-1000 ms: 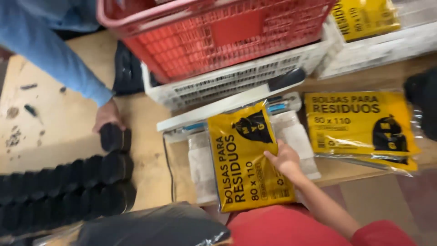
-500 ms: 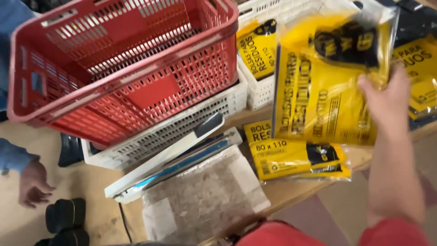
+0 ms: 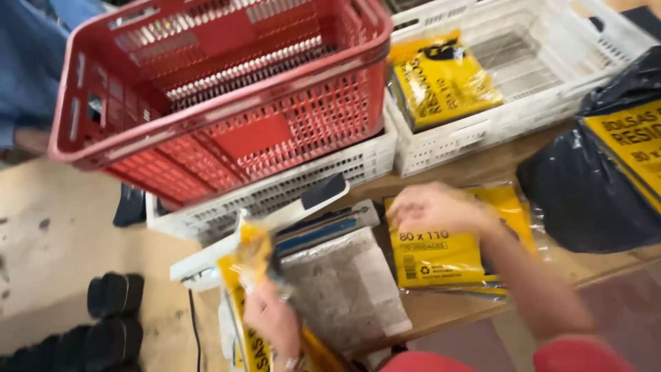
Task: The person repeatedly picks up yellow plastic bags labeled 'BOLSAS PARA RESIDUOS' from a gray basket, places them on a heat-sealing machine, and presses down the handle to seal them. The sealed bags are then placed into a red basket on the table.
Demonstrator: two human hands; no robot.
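Observation:
My left hand (image 3: 272, 320) grips a yellow plastic packet of bags (image 3: 249, 289) near the table's front edge, blurred by motion. My right hand (image 3: 435, 207) rests with curled fingers on top of another yellow packet (image 3: 441, 255) lying flat on the wooden table; whether it grips it is not clear. Between the hands lies a grey padded sheet (image 3: 344, 289) beside a white bar-shaped device (image 3: 275, 227).
A red basket (image 3: 220, 96) sits in a white crate (image 3: 275, 196). Another white crate (image 3: 523, 103) holds a yellow packet (image 3: 441, 79). A black bag with a yellow packet (image 3: 606, 179) lies at right. Black rolls (image 3: 110, 317) lie at the lower left. Another person's blue sleeve (image 3: 27, 76) shows at left.
My right hand, which held a yellow packet up in the air, has come down onto the packet on the table. My left hand has come into view holding a packet.

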